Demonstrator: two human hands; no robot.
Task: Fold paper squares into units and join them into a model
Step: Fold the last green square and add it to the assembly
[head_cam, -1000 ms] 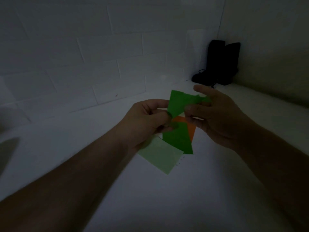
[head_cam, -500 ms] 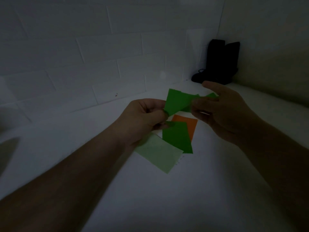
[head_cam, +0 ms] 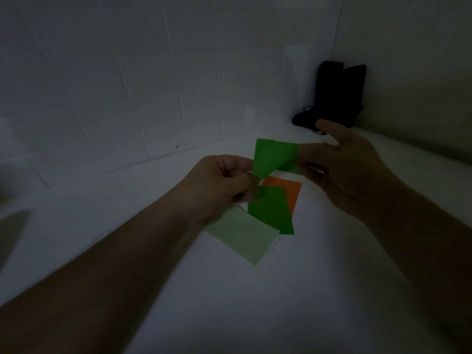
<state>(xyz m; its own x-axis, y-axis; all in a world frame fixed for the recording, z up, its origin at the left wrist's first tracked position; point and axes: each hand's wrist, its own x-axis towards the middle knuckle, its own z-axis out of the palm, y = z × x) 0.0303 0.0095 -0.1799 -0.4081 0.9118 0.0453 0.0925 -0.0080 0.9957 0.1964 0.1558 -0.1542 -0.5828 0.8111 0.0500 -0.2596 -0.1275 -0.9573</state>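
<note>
- Left hand (head_cam: pixel 224 185): fingers curled, pinching the near-left corner of the green sheet (head_cam: pixel 274 158), held in the air above the white surface (head_cam: pixel 255 302); probably the anchor for a fold.
- Right hand (head_cam: pixel 339 164): thumb and fingers pinch the sheet's right end, forefinger raised; the 2 grips keep the paper taut, likely so that a diagonal crease can form between them.
- Green sheet: partly folded, a slanted flap showing; judged an unfinished unit.
- Spare papers, lying directly beneath the hands for easy reach: a dark green piece (head_cam: pixel 270 210) overlapping an orange square (head_cam: pixel 291 191), and a pale green piece (head_cam: pixel 242 236) nearer and to the left.
- Far right corner: a dark object (head_cam: pixel 334 95) against the tiled wall (head_cam: pixel 127 72); its nature cannot be told.
- Writing: tiny marks beside the pale green piece, illegible; no brand visible.
</note>
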